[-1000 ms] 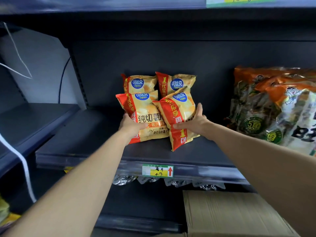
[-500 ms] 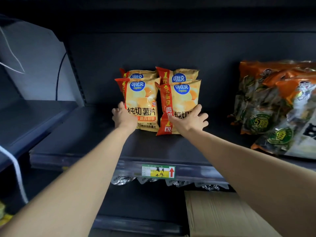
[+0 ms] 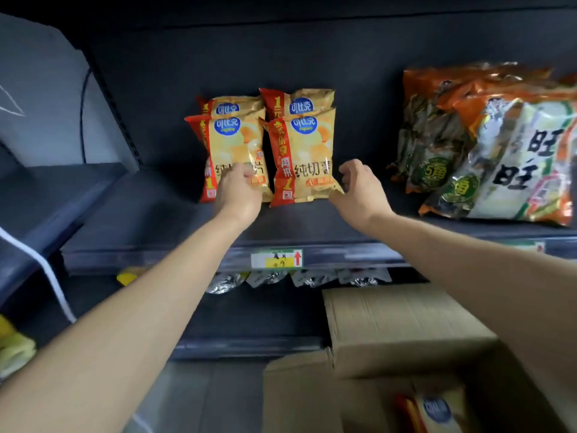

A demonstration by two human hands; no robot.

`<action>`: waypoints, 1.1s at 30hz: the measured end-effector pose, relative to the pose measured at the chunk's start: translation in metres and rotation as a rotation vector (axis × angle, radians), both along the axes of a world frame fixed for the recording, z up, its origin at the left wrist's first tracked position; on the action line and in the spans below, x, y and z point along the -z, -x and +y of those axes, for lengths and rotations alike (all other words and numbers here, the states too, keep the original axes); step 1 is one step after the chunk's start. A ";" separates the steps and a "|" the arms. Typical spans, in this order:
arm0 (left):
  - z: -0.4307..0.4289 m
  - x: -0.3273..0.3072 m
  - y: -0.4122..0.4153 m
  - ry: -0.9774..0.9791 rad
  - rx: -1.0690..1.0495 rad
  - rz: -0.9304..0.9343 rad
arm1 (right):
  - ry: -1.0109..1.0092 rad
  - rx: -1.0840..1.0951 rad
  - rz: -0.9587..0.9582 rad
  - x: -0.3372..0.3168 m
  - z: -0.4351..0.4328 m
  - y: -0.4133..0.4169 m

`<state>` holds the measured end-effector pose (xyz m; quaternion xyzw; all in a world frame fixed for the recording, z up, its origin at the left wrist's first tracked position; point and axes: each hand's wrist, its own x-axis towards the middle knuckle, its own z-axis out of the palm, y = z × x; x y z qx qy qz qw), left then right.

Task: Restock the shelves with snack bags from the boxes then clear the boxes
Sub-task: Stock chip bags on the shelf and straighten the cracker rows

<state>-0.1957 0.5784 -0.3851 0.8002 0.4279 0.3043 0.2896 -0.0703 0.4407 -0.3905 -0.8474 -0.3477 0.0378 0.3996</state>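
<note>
Four chip bags (image 3: 299, 151) stand near cracker packs (image 3: 515, 170); left fingers (image 3: 245, 175) curl on one, right fingers (image 3: 347, 170) relaxed, empty.

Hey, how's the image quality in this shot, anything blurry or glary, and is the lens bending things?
Head view: dim, with the back panel nearly black; motion blur smears the price tag and the left hand; glare streaks the shiny packs at right; the wide-angle lens slightly bows the shelf edge; print on the chip bags is readable.
</note>
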 end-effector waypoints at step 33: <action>-0.253 0.308 -0.042 0.943 0.748 1.383 | 0.767 0.108 0.770 0.351 -0.282 -0.032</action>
